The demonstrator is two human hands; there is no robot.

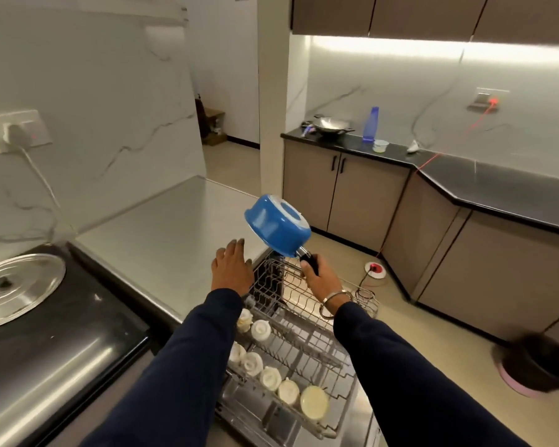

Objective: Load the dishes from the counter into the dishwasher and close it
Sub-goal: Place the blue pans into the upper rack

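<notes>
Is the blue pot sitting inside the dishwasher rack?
No, the right hand holds the blue pot by its black handle, tilted in the air above the dishwasher rack.

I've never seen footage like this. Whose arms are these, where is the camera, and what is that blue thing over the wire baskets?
There is no machine here: the one picture comes from a wide-angle camera worn on a person's head, looking forward and down, so the two dark sleeves are that person's own arms. The right hand grips the black handle of a blue saucepan, held tilted in the air above the pulled-out dishwasher rack. The left hand is open, fingers straight, by the edge of the steel counter. Lower down, a second rack holds a row of white cups. At the left edge lies a steel lid on a dark surface.
</notes>
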